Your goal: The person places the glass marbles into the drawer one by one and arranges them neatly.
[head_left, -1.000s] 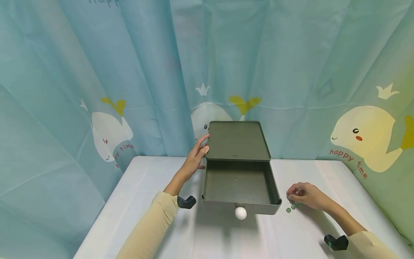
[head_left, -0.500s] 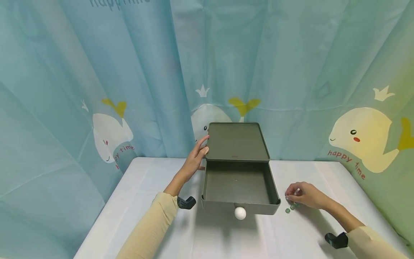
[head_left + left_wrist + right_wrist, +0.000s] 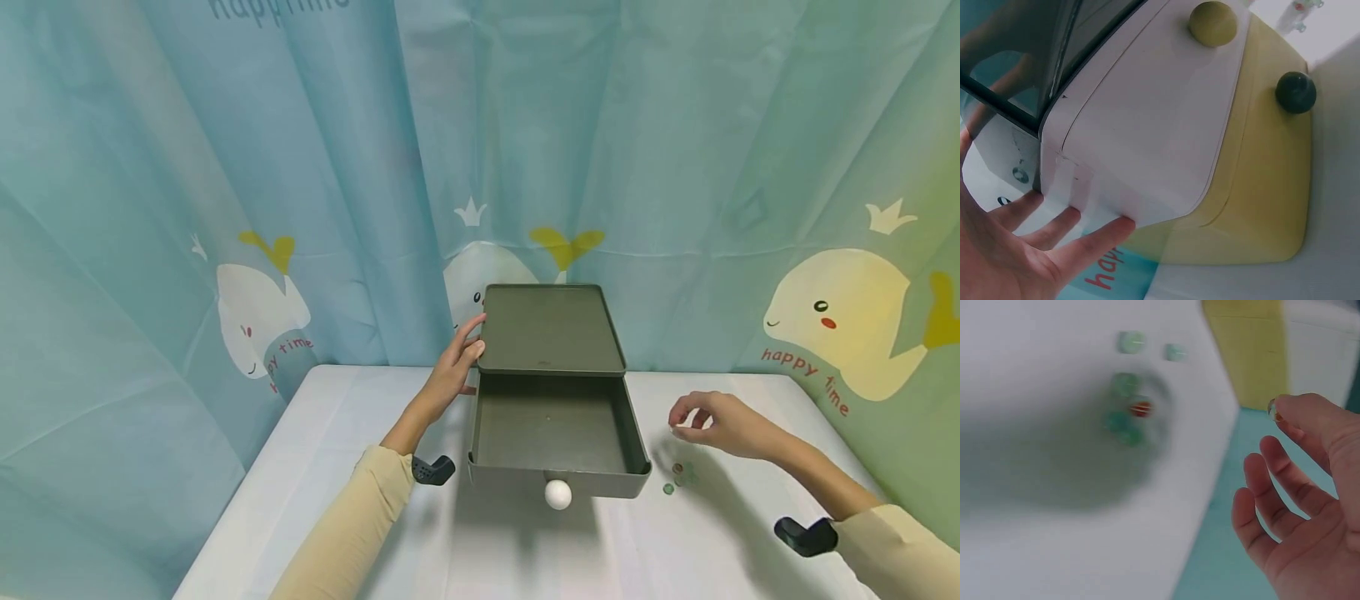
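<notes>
A dark grey-green drawer box point(image 3: 551, 327) stands at the back of the white table point(image 3: 337, 433), its drawer point(image 3: 553, 433) pulled out and empty, with a white knob point(image 3: 557, 493) in front. My left hand point(image 3: 472, 342) rests on the box's left edge; in the left wrist view its straight fingers point(image 3: 1079, 225) press the box's side point(image 3: 1147, 125). My right hand point(image 3: 678, 425) hovers above the table right of the drawer. It pinches a small glass marble point(image 3: 1272, 409) between thumb and forefinger point(image 3: 1297, 412). Several marbles point(image 3: 677, 477) point(image 3: 1129, 406) lie on the table below it.
A blue-green curtain with whale prints point(image 3: 262, 308) hangs close behind the table on all sides. Bare tabletop lies left of the box and in front of the drawer. The table's right edge point(image 3: 840, 417) is near my right forearm.
My right hand has lifted off the cluster of marbles and risen up and back, with one marble pinched. The left hand and the drawer have stayed put.
</notes>
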Motion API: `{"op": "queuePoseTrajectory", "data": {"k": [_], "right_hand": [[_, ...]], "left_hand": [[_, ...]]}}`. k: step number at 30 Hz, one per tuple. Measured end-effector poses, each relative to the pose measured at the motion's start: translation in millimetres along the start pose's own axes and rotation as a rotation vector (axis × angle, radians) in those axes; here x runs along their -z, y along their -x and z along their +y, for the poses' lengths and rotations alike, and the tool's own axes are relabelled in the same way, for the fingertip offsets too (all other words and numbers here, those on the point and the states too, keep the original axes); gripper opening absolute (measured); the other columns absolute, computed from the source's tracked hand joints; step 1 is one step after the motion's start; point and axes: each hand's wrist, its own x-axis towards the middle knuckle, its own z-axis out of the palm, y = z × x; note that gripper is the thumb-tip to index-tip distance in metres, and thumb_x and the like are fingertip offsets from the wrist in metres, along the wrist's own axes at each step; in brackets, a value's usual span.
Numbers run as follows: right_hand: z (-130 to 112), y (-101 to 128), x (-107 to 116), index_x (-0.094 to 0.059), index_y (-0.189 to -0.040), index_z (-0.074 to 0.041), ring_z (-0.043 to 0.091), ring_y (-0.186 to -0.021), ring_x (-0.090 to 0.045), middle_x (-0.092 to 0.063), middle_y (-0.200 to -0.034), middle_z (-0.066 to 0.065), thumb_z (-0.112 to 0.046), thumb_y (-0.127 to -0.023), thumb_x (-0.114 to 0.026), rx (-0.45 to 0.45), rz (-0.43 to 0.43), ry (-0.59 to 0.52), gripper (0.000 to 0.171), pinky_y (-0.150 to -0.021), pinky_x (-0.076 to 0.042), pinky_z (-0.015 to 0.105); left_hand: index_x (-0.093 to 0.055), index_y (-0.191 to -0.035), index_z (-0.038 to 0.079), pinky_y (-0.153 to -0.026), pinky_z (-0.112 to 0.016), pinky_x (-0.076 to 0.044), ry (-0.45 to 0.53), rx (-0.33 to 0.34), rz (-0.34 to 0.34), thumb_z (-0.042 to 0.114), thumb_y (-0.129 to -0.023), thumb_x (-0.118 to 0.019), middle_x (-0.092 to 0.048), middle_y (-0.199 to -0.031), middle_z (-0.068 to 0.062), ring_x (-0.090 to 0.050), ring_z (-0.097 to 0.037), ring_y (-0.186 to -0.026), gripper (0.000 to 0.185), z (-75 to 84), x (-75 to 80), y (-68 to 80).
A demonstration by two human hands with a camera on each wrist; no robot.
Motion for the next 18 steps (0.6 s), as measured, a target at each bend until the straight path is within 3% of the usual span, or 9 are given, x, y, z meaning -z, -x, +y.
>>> {"op": "queuePoseTrajectory", "data": {"k": [10,18], "right_hand": [[-38.0,-10.2,47.8,-0.071,-0.096,-0.026,0.003,-0.078,-0.06,-0.067,-0.09,-0.014,-0.012,-0.091,-0.078,0.002,0.098,0.061,0.017,-0.062,-0.051,0.025],[-70.6,-17.6,79.3,-0.072,-0.098,-0.029,0.008,-0.078,-0.063,-0.069,-0.091,-0.01,-0.013,-0.092,-0.078,0.01,0.145,0.048,0.018,-0.063,-0.052,0.025]], "left_hand": [[-0.025,-0.163,0.037,-0.088,-0.07,-0.052,-0.004,0.003,-0.002,0.038,-0.109,-0.042,-0.028,-0.164,-0.016,-0.033,-0.038,-0.148,0.057,-0.2,-0.8,0.4],[-0.019,-0.166,0.03,-0.089,-0.071,-0.05,0.013,0.003,-0.015,0.035,-0.11,-0.039,-0.022,-0.165,-0.019,-0.026,-0.04,-0.151,0.059,2.1,-0.4,0.7]]}}
